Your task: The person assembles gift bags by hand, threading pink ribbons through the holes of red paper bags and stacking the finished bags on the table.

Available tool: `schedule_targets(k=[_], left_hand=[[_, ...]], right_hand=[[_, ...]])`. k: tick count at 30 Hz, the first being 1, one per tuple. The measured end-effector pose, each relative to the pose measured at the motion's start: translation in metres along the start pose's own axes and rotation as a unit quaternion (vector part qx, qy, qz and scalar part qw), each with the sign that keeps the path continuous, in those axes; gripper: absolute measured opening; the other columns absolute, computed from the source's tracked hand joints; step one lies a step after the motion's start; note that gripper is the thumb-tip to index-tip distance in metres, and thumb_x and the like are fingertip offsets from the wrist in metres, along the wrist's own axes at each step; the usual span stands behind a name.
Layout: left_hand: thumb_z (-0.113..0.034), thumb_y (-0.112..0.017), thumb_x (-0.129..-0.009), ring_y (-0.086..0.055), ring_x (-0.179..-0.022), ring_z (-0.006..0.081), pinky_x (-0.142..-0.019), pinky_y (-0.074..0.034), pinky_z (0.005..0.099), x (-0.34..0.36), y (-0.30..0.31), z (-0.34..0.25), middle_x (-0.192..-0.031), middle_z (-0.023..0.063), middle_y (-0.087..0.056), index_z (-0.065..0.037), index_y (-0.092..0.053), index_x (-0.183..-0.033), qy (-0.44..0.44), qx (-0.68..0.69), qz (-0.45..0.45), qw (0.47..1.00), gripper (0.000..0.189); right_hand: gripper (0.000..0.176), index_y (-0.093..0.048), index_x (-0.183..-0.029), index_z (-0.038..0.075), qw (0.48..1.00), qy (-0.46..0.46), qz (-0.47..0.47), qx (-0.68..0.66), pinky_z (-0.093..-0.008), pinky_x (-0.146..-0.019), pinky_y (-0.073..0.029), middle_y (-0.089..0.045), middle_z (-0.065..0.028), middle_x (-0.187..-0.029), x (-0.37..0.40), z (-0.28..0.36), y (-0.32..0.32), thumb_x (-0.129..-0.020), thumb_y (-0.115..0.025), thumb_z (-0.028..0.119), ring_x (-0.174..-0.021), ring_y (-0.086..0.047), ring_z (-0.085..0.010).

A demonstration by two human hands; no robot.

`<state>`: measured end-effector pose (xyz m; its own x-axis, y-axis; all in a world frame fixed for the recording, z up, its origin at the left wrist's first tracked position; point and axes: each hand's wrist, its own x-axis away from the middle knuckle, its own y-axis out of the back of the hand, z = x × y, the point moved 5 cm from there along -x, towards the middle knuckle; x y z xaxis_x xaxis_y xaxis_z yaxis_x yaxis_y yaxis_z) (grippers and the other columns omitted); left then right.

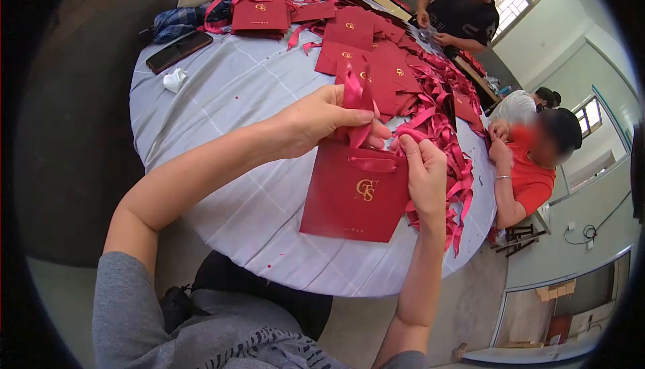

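A red paper bag [355, 197] with a gold logo stands near the table's front edge, facing me, with a pink ribbon [373, 165] across its upper front. Above the bag's top left, my left hand [339, 117] pinches a raised pink ribbon loop between thumb and fingers. My right hand [422, 164] is closed on ribbon at the bag's top right corner, its fingers partly hiding that edge. The two hands are close together but apart. Behind them lie more red bags [351, 29] and a long heap of loose pink ribbons [440, 124].
On the white tablecloth [222, 124] at the left are a phone [179, 52], a crumpled tissue [175, 80] and a folded umbrella [185, 23]. A co-worker in black [463, 9] is across the table; another in red [531, 167] sits at the right.
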<state>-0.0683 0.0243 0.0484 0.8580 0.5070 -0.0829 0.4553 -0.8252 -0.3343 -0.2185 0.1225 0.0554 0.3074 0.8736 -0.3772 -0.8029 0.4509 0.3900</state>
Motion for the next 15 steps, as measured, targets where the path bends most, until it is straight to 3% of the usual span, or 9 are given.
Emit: schedule_targets(k=[2,4,7,15], left_hand=[[-0.017,-0.057,-0.092,-0.067,-0.092,0.0223,-0.081,-0.054,0.0346,-0.005,0.002,0.006,-0.102,0.0167,-0.066,-0.004,-0.053,-0.101,-0.004,0.051,0.005,0.999,0.016],[-0.017,-0.054,-0.094,-0.067,-0.091,0.0293,-0.075,-0.057,0.0385,-0.01,0.01,0.017,-0.102,0.0193,-0.064,-0.005,-0.046,-0.103,0.021,0.081,-0.039,0.996,0.017],[-0.017,-0.053,-0.094,-0.067,-0.088,0.032,-0.07,-0.057,0.0405,-0.014,0.018,0.035,-0.101,0.0186,-0.064,-0.005,-0.044,-0.107,0.033,0.134,-0.096,0.986,0.019],[-0.022,-0.057,-0.093,-0.068,-0.085,0.0314,-0.068,-0.057,0.0407,-0.012,0.023,0.039,-0.1,0.0169,-0.064,-0.006,-0.045,-0.107,0.033,0.143,-0.134,0.98,0.024]], right_hand=[[0.027,-0.061,-0.077,-0.004,0.999,0.035,-0.015,0.032,-0.025,-0.054,-0.038,-0.059,-0.004,-0.065,0.002,-0.001,-0.003,-0.094,-0.055,0.017,-0.061,-0.046,-0.0061],[0.027,-0.061,-0.076,-0.003,0.998,0.025,-0.017,0.047,-0.0264,-0.054,-0.038,-0.057,-0.0041,-0.064,0.003,-0.005,-0.004,-0.094,-0.056,0.017,-0.06,-0.045,-0.0065],[0.026,-0.062,-0.078,-0.005,0.994,0.044,-0.022,0.096,-0.0284,-0.052,-0.038,-0.055,-0.0072,-0.06,0.006,-0.01,-0.008,-0.093,-0.057,0.016,-0.057,-0.045,-0.0085],[0.027,-0.062,-0.075,-0.004,0.992,-0.01,-0.005,0.128,-0.0293,-0.052,-0.039,-0.058,-0.0092,-0.061,0.005,-0.021,-0.013,-0.093,-0.057,0.017,-0.056,-0.047,-0.009]])
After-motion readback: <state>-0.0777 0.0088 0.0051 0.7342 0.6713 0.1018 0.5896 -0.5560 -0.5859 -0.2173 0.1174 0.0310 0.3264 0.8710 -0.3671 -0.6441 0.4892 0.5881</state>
